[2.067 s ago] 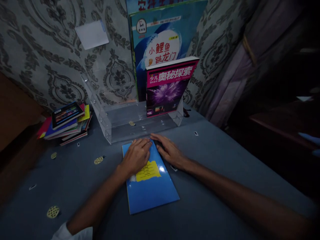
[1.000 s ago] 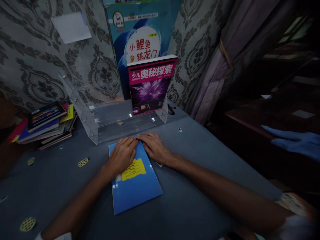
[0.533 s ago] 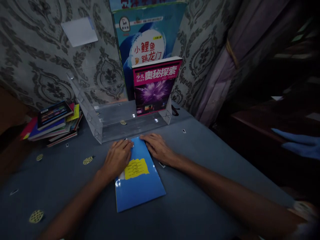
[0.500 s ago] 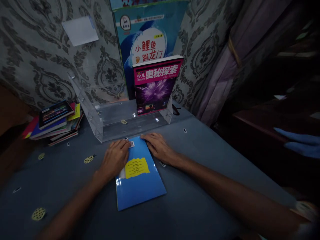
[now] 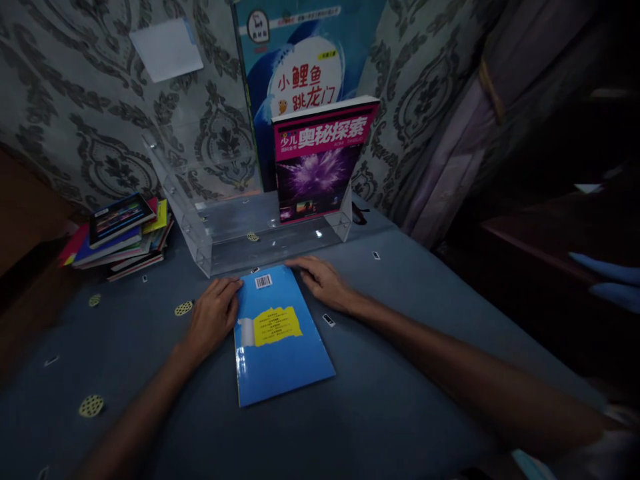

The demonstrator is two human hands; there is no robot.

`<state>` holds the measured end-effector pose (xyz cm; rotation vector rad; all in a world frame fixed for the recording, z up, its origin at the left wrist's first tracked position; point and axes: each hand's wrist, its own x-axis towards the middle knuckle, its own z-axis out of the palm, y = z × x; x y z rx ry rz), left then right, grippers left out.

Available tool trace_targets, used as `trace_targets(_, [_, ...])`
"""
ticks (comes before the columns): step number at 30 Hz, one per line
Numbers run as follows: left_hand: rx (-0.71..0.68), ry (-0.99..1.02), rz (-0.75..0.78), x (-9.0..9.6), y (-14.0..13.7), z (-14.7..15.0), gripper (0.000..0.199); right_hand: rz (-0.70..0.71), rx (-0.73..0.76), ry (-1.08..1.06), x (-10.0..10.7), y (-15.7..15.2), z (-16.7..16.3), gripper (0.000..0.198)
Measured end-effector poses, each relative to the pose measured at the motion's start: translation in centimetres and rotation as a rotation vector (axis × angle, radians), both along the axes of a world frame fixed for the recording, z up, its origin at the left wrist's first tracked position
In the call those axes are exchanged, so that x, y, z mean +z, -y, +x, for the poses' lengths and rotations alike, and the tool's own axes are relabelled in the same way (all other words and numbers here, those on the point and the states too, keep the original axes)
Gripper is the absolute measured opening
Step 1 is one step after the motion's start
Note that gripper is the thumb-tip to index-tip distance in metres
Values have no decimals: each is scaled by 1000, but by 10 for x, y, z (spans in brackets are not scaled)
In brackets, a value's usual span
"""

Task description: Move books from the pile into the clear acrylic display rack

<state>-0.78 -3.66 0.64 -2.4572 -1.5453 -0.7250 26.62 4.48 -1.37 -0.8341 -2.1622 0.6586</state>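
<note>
A blue paperback book (image 5: 285, 367) lies flat on the table with its back cover up, showing a barcode and a yellow text patch. My left hand (image 5: 214, 313) rests at its upper left edge, fingertips touching the corner and thumb beside the edge. At the upper right corner, my right hand (image 5: 325, 283) reaches its forefinger along the top edge. Its thumb lies by the right side, apart from the forefinger. Neither hand is wrapped round the book. Just beyond stands a clear acrylic rack (image 5: 240, 252), holding an upright pink and purple book (image 5: 320, 160).
A tall teal book (image 5: 307, 53) stands behind the pink one against patterned wall covering. Several stacked books (image 5: 123, 230) lie at the left. The blue-grey tabletop (image 5: 390, 373) carries small printed motifs. A tied curtain (image 5: 453, 167) hangs at the right.
My left hand has slid left off the cover to the book's edge, uncovering the barcode. My right hand stays at the upper right corner. The camera view has shifted slightly.
</note>
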Motion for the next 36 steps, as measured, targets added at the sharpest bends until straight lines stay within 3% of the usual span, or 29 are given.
trace_targets(7, [-22, 20, 1, 5, 0, -1, 30, -154, 46, -105, -1, -7, 3, 48])
trace_targets(14, [-4, 23, -2, 4, 1, 0, 30, -203, 61, -145, -2, -8, 2, 48])
trace_targets(32, [10, 44, -29, 1, 4, 3, 31, -101, -7, -65, 1, 1, 1, 43])
trace_targets(36, [72, -2, -31, 2, 7, 4, 32, -84, -39, -98, 7, 7, 1, 37])
